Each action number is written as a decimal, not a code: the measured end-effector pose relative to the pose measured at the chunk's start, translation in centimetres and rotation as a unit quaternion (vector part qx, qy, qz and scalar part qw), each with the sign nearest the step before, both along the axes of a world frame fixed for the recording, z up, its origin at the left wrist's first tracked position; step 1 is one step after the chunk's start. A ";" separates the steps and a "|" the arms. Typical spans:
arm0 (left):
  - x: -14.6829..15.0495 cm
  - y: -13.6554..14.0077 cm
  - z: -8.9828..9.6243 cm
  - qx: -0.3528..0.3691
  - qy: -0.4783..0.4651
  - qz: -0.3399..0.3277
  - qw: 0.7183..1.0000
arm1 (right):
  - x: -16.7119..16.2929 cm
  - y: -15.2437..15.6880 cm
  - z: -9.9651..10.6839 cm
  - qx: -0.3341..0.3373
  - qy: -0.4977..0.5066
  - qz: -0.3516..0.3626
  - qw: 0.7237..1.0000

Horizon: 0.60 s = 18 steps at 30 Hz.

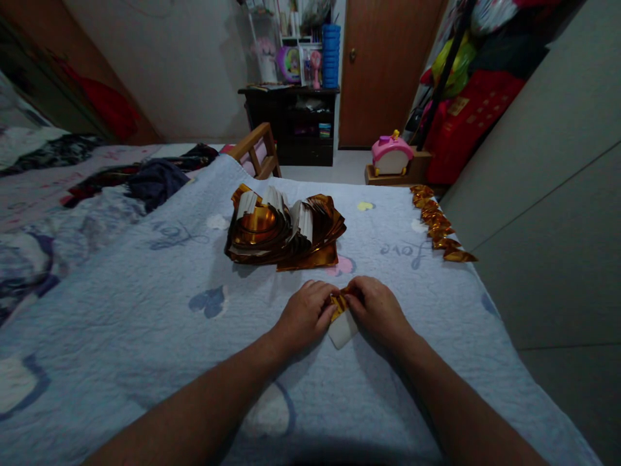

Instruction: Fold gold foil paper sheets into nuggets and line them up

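Both hands meet over the bed at the lower middle of the head view. My left hand [308,312] pinches the left side of a small sheet of gold foil paper [339,309]. On its right side, my right hand [378,307] grips the same sheet between thumb and fingers. The sheet's lower part shows a pale white face [343,331]; its upper edge is partly hidden by my fingers. Just beyond the hands lies a fanned stack of gold foil paper [264,243] with white edges. A row of folded gold foil pieces [436,223] lies at the bed's right edge.
A light blue quilt [145,310] with heart prints covers the bed. Rumpled clothes [158,184] lie at the left. A wooden chair [257,152] stands past the far edge, and a pink toy case [392,155] sits near the door. A pale cabinet [548,246] borders the right.
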<state>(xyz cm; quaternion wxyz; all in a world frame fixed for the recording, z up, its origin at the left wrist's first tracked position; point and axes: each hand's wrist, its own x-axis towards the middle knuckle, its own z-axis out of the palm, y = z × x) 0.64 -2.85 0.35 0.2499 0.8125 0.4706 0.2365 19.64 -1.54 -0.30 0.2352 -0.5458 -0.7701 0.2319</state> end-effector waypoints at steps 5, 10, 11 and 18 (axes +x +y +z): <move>0.0 -0.1 -0.5 0.062 0.035 -0.009 0.997 | 0.1 0.1 -0.2 0.028 -0.009 0.021 0.999; 0.3 0.0 -0.7 0.108 0.025 -0.046 0.993 | 0.0 0.2 -0.3 0.047 0.028 0.036 0.998; 0.3 0.0 -0.8 0.113 0.027 -0.053 0.992 | -0.1 0.2 -0.3 0.050 0.030 0.039 0.998; 0.4 -0.2 -0.9 0.122 0.023 -0.063 0.990 | 0.0 0.1 -0.6 0.066 0.018 0.058 0.996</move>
